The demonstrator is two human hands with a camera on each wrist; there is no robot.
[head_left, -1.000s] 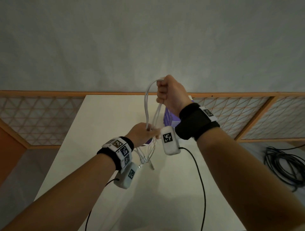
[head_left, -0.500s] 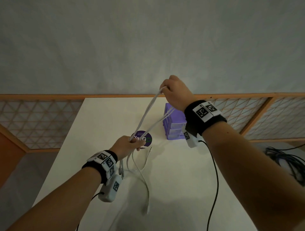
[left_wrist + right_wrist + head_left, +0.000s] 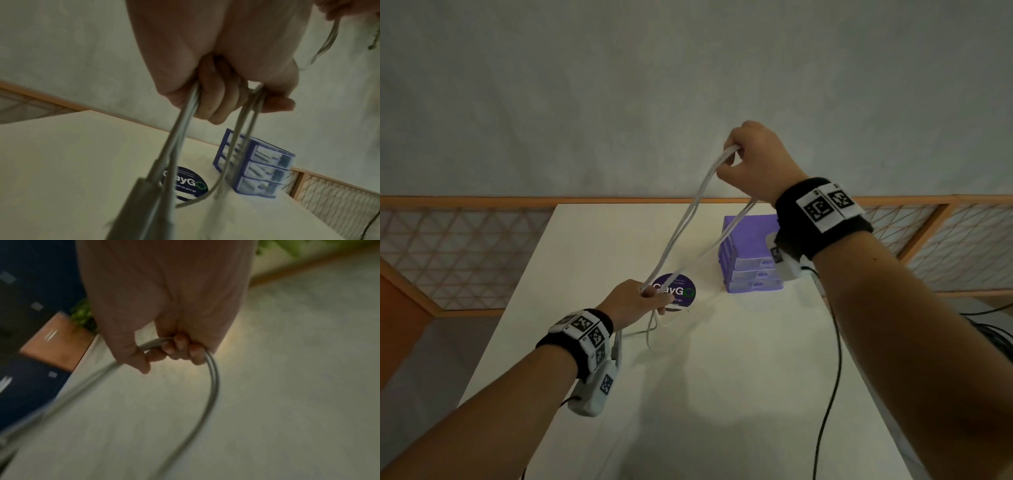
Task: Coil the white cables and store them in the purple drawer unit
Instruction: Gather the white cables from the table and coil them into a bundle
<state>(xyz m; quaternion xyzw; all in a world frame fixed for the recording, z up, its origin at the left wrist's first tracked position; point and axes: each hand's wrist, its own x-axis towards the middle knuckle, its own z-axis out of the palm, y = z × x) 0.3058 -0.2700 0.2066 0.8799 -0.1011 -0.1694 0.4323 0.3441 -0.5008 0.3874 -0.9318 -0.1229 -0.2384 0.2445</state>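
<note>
White cables (image 3: pixel 683 228) stretch taut in a long loop between my two hands above the table. My right hand (image 3: pixel 748 161) is raised high and grips the top bend of the white cables (image 3: pixel 211 378) in curled fingers. My left hand (image 3: pixel 635 301) is lower, over the table's middle, and clutches the bottom of the white cables (image 3: pixel 185 129); loose ends and plugs dangle below it onto the table. The purple drawer unit (image 3: pixel 751 255) stands on the table to the right of the cables, its three drawers closed, as also shown on the drawer unit (image 3: pixel 259 168) in the left wrist view.
A round dark purple sticker (image 3: pixel 676 291) lies on the white table (image 3: pixel 688 394) just beyond my left hand. Black wrist-camera leads (image 3: pixel 832 377) trail over the right side of the table. A wooden lattice rail (image 3: pixel 458 253) borders the table; black cable coils (image 3: pixel 996 335) lie on the floor right.
My hands have drawn apart: the right went up and right, the left down and left, pulling the loop long and taut. The drawer unit and sticker have come into sight.
</note>
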